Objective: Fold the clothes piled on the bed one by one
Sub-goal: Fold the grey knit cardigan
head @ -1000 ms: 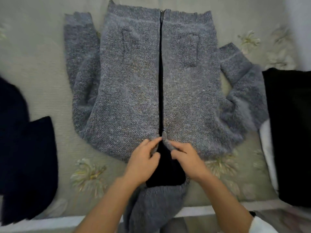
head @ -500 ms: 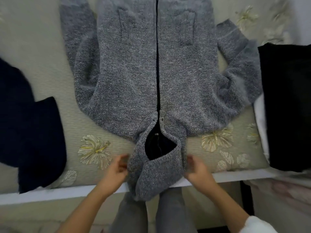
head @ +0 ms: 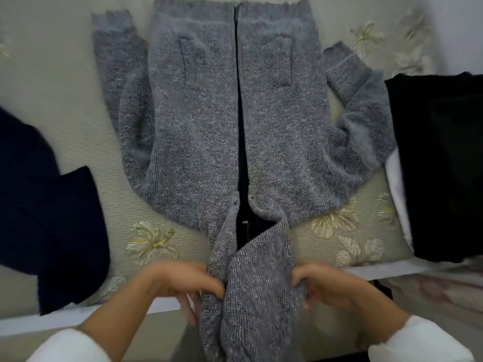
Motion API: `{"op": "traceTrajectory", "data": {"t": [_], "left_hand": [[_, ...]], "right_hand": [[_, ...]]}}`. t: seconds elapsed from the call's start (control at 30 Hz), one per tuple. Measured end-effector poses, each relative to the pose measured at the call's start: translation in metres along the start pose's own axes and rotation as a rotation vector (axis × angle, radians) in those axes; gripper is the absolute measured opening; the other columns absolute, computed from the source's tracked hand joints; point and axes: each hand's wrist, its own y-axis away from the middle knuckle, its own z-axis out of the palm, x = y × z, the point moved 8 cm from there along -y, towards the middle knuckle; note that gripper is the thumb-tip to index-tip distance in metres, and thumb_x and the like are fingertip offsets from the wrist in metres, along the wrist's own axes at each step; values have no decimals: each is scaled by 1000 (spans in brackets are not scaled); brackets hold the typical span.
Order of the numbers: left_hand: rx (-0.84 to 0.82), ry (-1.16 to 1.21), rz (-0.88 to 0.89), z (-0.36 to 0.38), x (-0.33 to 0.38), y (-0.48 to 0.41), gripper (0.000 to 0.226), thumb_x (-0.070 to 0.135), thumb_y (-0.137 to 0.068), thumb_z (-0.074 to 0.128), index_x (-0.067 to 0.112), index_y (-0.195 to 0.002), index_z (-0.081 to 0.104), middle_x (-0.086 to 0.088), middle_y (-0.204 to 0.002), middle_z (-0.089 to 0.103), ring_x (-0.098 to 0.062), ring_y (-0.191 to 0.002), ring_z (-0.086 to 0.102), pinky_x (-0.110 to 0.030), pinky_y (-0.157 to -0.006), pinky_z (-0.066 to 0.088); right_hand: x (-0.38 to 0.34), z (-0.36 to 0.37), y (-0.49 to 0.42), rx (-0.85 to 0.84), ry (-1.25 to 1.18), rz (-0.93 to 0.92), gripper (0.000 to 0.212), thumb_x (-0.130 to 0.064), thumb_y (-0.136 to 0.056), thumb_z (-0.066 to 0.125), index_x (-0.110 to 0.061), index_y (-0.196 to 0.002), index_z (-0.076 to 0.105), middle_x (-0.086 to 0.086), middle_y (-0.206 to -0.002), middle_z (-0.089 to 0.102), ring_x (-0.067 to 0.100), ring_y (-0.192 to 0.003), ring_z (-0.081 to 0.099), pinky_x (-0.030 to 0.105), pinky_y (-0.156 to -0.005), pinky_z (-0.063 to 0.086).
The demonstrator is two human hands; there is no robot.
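The cardigan is showing a marled grey knit, flecked light and dark, with a black lining peeking through its open front. The bedspread is showing pale sage-beige with fine ribbed stripes and embroidered flowers in cream and yellow. A navy garment is lying at the left, and a black garment at the right over a white cloth. The person is wearing white sleeves.

Both arms wear soft white sleeves.
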Motion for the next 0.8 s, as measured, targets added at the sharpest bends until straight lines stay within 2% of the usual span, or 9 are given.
{"op": "traceTrajectory", "data": {"t": [0.13,0.23,0.3,0.4,0.43,0.53,0.63,0.7,0.8], "left_hand": [[207,264,293,-62,76,51,45,38,-63,75,14,-102,71,-11,-100,74,-24,-83,71,-28,-60,58],[394,629,708,-127,142,91,38,46,-83,55,16,-96,73,-12,-101,73,-25,-88,72,-31,-65,59],[605,667,863,-161,164,107,44,47,-94,38,16,-107,67,-9,-112,71,-22,-100,69,-35,-78,57],[1168,262,801,-181,155,105,21,37,-92,52,28,-107,63,7,-113,66,-14,-108,61,-32,-91,48],[1255,45,731,-176,149,93,25,34,-89,59,31,-114,60,8,-120,61,-14,-115,55,-30,-92,45],[1106,-533,388,-154,117,26,81,38,-80,69,33,-148,25,1,-159,14,-22,-145,14,-43,-114,24],[1132,-942,93,-151,89,-7,103,26,-85,66,41,-148,-13,7,-158,-21,-24,-146,-9,-52,-111,25],[1238,-1043,92,-153,97,-5,99,7,-87,58,40,-149,-12,1,-160,-8,-31,-140,9,-44,-95,45],[1238,-1119,65,-152,117,4,82,4,-89,49,37,-150,5,-5,-145,29,-30,-122,35,-37,-75,51]], "right_hand": [[-102,-23,26,129,-300,-306,19,-15,-72,65,-10,-90,62,5,-78,63,18,-68,59,31,-64,49],[-178,-51,41,312,-711,-594,19,-19,-87,54,-2,-95,58,9,-72,71,18,-61,69,24,-52,55],[-206,-65,42,493,-697,-698,22,-19,-96,43,-2,-95,57,15,-79,73,21,-68,73,25,-56,57],[-217,-68,27,837,-116,-717,11,-14,-93,51,-9,-96,61,12,-93,70,21,-79,69,30,-70,57],[-216,-61,16,900,173,-708,15,-15,-90,56,-12,-103,62,8,-101,68,21,-90,66,32,-80,53],[-185,-34,-36,817,952,-556,69,-26,-83,65,-18,-145,37,4,-150,38,20,-139,33,39,-115,28],[-163,-38,-61,864,1395,-445,87,-29,-87,59,-25,-154,4,-3,-162,1,19,-149,0,41,-119,6],[-168,-44,-62,927,1484,-465,80,-18,-92,53,-25,-154,4,-2,-162,5,20,-148,9,39,-117,15],[-185,-43,-53,899,1447,-552,66,-8,-91,45,-24,-152,22,0,-156,31,23,-135,34,36,-107,32]]}}
